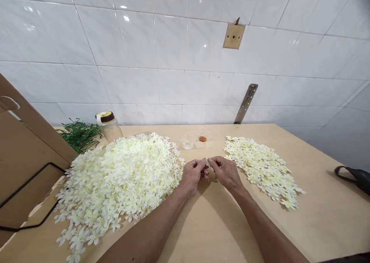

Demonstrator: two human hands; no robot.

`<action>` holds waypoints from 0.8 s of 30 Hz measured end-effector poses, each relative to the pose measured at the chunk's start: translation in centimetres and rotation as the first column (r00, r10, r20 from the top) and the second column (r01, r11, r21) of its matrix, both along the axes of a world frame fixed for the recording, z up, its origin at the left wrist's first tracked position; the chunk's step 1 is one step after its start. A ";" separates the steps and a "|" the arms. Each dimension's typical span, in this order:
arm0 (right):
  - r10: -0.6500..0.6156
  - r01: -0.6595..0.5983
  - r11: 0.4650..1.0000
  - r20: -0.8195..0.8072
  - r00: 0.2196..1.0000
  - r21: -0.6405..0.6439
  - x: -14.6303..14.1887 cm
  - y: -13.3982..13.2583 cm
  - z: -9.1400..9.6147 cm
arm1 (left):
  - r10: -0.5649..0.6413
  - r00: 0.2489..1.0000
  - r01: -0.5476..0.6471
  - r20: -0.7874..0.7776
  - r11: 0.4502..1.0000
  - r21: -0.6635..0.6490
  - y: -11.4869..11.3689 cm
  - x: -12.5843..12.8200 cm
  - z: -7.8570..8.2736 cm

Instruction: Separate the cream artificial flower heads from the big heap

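Near the middle of the table, my left hand (195, 174) and my right hand (227, 173) meet with thumbs and fingertips pinched close together. Whatever lies between the fingertips is too small and hidden to name. To the left of my left hand spreads a large heap of pale cream artificial flowers (124, 178). A flatter, smaller spread of the same blossoms (263, 166) lies to the right of my right hand. Just beyond the hands stand a small clear cup (188, 143) and a small brown round piece (202, 139).
A clear bottle with a yellow and brown lid (108, 126) stands behind the heap, beside green artificial foliage (78, 134). At far left leans a cardboard box (31, 151) with a black wire frame (34, 224). A black strapped object (357, 178) lies at the right edge. A tiled wall (173, 55) backs the table.
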State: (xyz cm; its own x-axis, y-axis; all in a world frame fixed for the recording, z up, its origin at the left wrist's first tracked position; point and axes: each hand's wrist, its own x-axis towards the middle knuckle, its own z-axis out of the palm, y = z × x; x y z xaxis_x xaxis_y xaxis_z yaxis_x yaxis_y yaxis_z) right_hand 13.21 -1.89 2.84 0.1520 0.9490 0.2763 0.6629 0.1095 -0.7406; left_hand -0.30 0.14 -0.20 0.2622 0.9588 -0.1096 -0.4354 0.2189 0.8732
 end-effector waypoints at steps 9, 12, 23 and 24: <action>-0.028 -0.010 0.991 -0.286 0.958 -0.131 -0.1 0.0 -0.3 | -0.004 1.000 0.004 -0.006 1.000 -0.018 -0.2 -0.1 0.3; -0.022 -0.058 0.985 -0.454 0.891 -0.160 0.2 0.2 -0.6 | -0.008 1.000 0.008 -0.023 1.000 -0.006 -0.2 -0.1 0.3; -0.101 0.092 0.995 -0.540 0.835 -0.044 1.2 0.6 1.1 | 0.011 0.994 -0.007 -0.110 0.999 0.038 -0.4 0.1 0.5; -0.088 0.085 0.996 -0.477 0.875 -0.029 0.7 0.6 1.7 | 0.010 0.993 -0.005 -0.121 0.999 0.040 -0.5 0.1 0.6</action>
